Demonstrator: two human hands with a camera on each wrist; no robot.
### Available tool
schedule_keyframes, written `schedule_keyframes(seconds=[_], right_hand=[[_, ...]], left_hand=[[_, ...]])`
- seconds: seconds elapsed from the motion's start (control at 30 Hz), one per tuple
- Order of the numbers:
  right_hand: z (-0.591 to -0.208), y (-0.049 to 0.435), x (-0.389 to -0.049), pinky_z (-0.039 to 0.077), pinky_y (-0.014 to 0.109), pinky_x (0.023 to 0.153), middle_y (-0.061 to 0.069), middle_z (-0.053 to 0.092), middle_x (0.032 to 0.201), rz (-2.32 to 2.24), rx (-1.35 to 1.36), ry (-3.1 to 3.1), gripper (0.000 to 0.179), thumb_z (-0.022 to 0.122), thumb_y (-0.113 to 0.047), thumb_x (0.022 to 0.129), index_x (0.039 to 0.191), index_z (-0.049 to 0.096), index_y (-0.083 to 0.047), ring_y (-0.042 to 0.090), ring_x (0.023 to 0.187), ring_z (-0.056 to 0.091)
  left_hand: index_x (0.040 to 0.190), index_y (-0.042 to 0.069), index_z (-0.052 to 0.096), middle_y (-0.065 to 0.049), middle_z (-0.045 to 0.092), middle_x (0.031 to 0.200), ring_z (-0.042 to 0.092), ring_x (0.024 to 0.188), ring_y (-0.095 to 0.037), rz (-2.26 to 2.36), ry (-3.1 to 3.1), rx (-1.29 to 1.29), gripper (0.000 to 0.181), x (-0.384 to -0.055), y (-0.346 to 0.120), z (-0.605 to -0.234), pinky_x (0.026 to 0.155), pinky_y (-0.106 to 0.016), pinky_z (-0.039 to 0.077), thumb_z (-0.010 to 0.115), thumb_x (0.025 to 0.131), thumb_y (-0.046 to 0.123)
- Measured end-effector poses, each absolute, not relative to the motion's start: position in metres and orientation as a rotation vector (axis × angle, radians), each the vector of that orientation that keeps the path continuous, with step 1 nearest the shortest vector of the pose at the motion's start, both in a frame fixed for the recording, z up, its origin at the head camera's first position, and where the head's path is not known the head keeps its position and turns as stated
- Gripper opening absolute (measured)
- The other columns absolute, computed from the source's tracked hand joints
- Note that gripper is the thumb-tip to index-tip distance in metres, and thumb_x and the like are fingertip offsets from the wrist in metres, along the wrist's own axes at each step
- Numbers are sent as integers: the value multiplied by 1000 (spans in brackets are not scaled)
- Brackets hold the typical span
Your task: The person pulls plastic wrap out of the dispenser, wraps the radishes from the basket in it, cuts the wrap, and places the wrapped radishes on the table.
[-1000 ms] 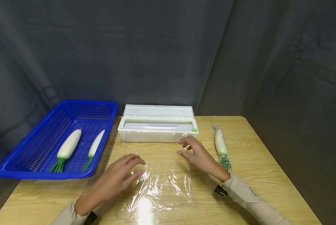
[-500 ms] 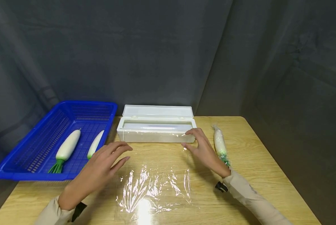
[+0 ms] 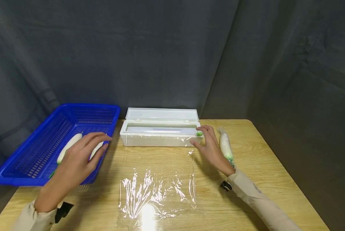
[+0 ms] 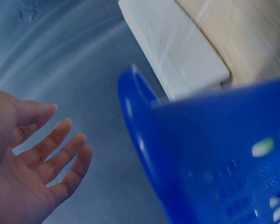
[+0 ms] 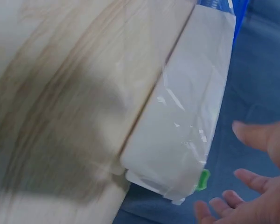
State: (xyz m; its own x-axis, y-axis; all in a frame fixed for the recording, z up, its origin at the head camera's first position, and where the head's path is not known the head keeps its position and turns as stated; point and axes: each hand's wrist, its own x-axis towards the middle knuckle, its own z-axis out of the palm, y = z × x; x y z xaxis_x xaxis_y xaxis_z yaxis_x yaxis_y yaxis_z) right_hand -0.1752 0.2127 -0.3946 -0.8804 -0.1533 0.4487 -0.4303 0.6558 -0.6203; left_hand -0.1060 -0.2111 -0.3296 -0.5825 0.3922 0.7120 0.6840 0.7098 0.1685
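Note:
My left hand (image 3: 75, 160) is over the near right side of a blue plastic basket (image 3: 9, 178), its fingers loosely bent with nothing between them. It partly covers two white radishes in this view, one on the left (image 3: 69, 146) and one on the right (image 3: 95, 150). My right hand (image 3: 211, 149) is at the right end of a white cling film dispenser (image 3: 158, 140), fingertips close to its green slider (image 5: 203, 179), thumb held apart. Clear cling film (image 3: 158, 194) runs from the dispenser's front toward me along the table, wrinkled and shiny.
A film-wrapped radish (image 3: 225, 144) lies right of my right hand, its leafy end partly hidden by my wrist. The dispenser's lid (image 3: 162, 114) stands raised at the back. Dark curtains (image 3: 149, 54) enclose the wooden table (image 3: 265, 179).
My left hand has moved left and away from the film to over the basket. My right hand has shifted slightly right and forward to the dispenser's slider end.

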Motion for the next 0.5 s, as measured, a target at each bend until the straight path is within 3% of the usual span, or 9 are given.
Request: schedule_keyframes(seconds=[0.07, 0.17, 0.37, 0.5], right_hand=[[-396, 214, -178, 40, 59, 115, 31, 43, 143, 1091, 460, -2497, 53, 80, -5, 91, 134, 55, 11, 46, 136, 45], [-400, 216, -180, 39, 60, 116, 32, 43, 145, 1104, 454, -2478, 56, 80, -5, 91, 136, 54, 13, 47, 138, 44], [-402, 219, -188, 37, 62, 117, 33, 37, 154, 1080, 420, -2553, 68, 77, -12, 95, 148, 44, 13, 50, 145, 38], [-401, 222, -194, 36, 62, 118, 36, 30, 160, 1077, 359, -2635, 75, 76, -17, 97, 153, 37, 15, 52, 148, 33]], left_hand=[[121, 6, 72, -13, 70, 122, 68, 108, -32, -560, -2252, -780, 28, -107, -217, -328, 82, -38, 49, 73, 94, -1], [121, 5, 72, -13, 70, 122, 68, 105, -30, -543, -2263, -743, 41, -108, -223, -328, 75, -37, 49, 77, 83, -11], [123, 6, 70, -14, 69, 121, 69, 98, -31, -513, -2287, -690, 42, -116, -233, -330, 65, -48, 52, 79, 84, -7], [130, 8, 68, -16, 67, 121, 67, 93, -31, -476, -2352, -656, 45, -124, -241, -329, 59, -48, 51, 79, 87, -2]])
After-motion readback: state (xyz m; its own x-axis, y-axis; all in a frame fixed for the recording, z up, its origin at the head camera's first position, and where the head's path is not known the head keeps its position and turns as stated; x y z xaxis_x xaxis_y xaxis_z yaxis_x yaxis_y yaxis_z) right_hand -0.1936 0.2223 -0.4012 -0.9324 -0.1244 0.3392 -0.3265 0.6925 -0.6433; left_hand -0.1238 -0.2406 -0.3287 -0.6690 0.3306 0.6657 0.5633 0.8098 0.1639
